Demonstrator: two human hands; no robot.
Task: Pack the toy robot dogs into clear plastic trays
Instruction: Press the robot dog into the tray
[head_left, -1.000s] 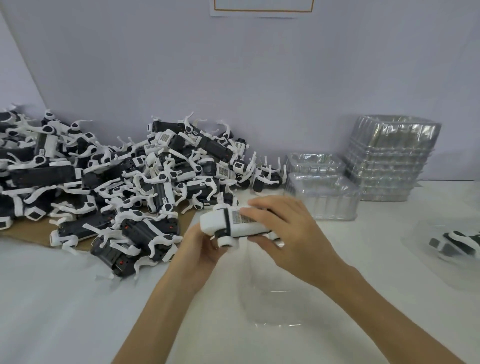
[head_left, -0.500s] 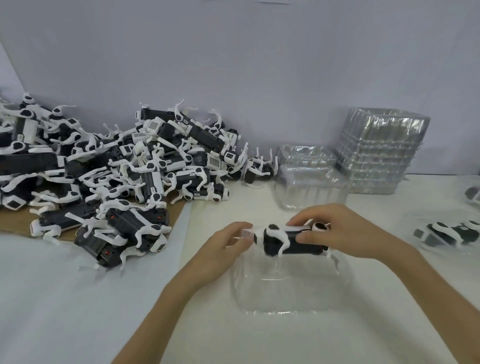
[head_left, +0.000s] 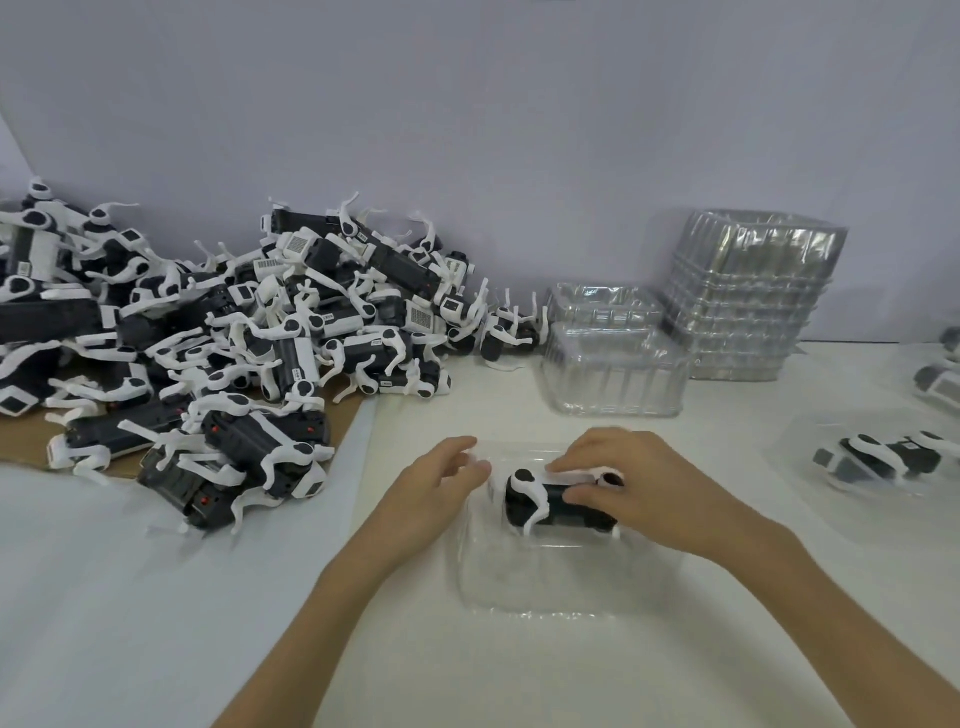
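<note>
The fingers (head_left: 586, 494) of the right hand (head_left: 641, 483) curl over the back of a black-and-white toy robot dog (head_left: 540, 503) and grip it, thumb tucked behind. The dog lies on its side in the far half of a clear plastic tray (head_left: 545, 579), which sits on the white tabletop (head_left: 509, 675) near the front edge. The left hand (head_left: 434, 491) rests at the tray's left rim, fingers (head_left: 465, 470) loosely straight and holding nothing, their tips just beside the dog's head end; whether they touch it I cannot tell.

Toward the back left corner a pile of toy robot dogs (head_left: 249, 332) lies heaped on a cardboard sheet (head_left: 26, 441). Against the back edge stands a low stack of empty trays (head_left: 613, 369), with a taller stack (head_left: 753, 291) just beside it. Near the right edge a packed tray (head_left: 883, 460) holds another dog.
</note>
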